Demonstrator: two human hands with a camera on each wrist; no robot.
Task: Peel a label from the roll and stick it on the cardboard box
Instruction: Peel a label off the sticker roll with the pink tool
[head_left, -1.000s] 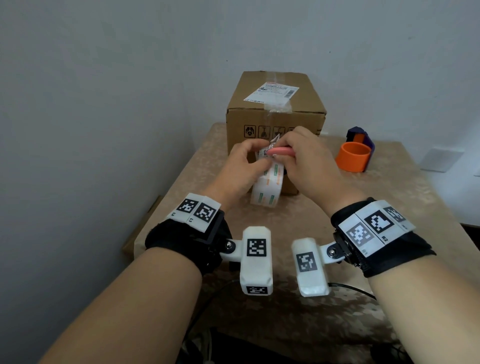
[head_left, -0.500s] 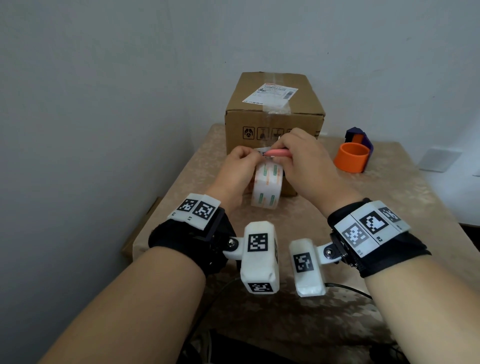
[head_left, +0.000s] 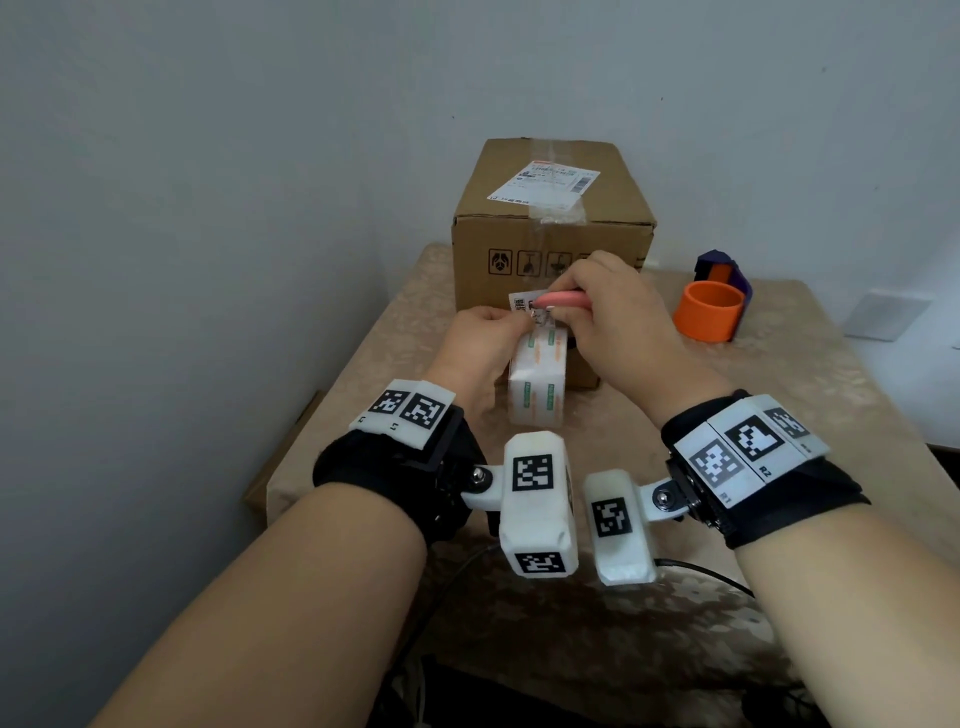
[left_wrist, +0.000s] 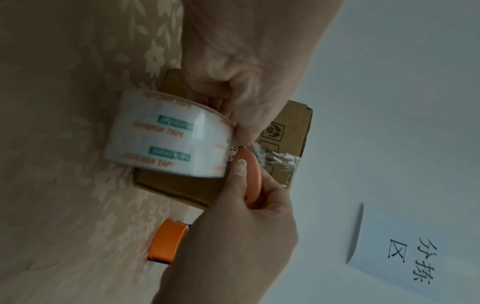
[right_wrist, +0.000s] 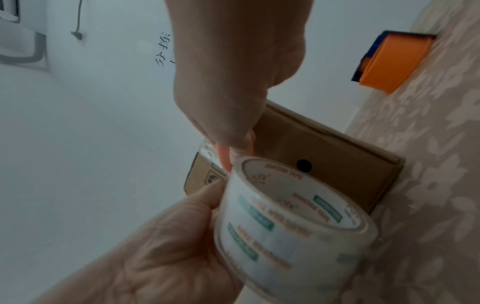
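A clear tape roll printed in green and orange stands on edge before the cardboard box. My left hand grips the roll from the left, fingertips pinching at its top. My right hand holds a pink cutter against the roll's top edge. A small white printed label sticks out there, beside the left fingertips. The wrist views show the roll, the cutter and crinkled loose tape against the box.
An orange ring stands at the right of the beige patterned table, with a purple dispenser behind it. The box top carries a shipping label. Walls close in behind and to the left. Cables lie at the table's near edge.
Both hands have stayed at the roll's top. The roll has sunk slightly toward the table, and more of the white label shows left of the cutter.
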